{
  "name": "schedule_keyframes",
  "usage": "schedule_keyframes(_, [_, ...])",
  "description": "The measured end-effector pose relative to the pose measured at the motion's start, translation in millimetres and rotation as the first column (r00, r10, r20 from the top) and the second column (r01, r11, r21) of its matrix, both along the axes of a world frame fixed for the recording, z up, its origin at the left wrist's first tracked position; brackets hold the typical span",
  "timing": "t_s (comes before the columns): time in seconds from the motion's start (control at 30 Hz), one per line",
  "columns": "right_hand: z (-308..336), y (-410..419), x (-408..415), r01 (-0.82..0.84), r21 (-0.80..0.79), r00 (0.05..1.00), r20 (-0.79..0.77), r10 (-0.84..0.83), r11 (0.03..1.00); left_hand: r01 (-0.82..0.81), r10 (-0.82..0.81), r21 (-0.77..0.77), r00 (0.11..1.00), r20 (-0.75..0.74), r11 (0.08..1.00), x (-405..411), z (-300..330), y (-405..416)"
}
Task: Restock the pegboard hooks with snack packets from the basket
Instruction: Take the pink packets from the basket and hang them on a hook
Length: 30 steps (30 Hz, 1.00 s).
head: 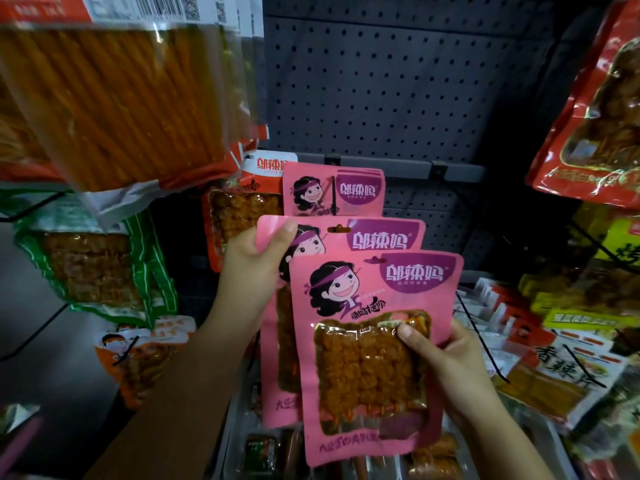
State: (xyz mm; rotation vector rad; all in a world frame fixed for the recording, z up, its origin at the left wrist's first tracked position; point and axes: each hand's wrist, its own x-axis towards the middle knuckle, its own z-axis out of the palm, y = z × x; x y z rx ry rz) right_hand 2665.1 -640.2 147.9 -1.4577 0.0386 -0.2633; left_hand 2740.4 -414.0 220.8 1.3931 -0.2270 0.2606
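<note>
My left hand [254, 268] grips the top left corner of a pink snack packet [377, 237] with a cartoon face and a hang hole at its top edge. In front of it, my right hand [446, 358] holds a second, matching pink packet [367, 341] by its right side, thumb on the clear window. Behind both, another pink packet [334, 190] hangs on a black hook [334, 195] of the grey pegboard [398, 84]. Below my hands, wrapped snacks [263, 452] lie in what may be the basket; its rim is hard to make out.
A large clear bag of orange sticks [121, 98] hangs close at upper left. An orange packet [239, 209] and a green-edged packet [97, 265] hang to the left. Red [595, 109] and yellow packets [568, 341] crowd the right side. The pegboard's upper middle shows bare holes.
</note>
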Motion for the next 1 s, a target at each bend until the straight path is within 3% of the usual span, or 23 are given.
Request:
schedule_keyframes(0.2, [-14, -1, -4, 0.022, 0.032, 0.997, -0.069, -0.020, 0.999, -0.053, 0.053, 0.059, 0.999, -0.007, 0.997, 5, -10, -5])
schedule_keyframes(0.7, [-19, 4, 16, 0.015, -0.002, 1.000, -0.024, -0.015, 1.000, 0.027, -0.028, 0.016, 0.995, 0.093, 1.000, 31, -20, 7])
schedule_keyframes(0.9, [-21, 3, 27, 0.075, -0.008, 0.996, -0.038, -0.076, 0.997, 0.145, -0.148, 0.035, 0.984, 0.101, 0.989, 45, -22, 12])
schedule_keyframes(1.0, [-19, 4, 39, 0.086, -0.002, 0.995, -0.051, -0.086, 0.996, 0.096, -0.108, 0.095, 0.986, 0.127, 0.991, 58, -20, 10])
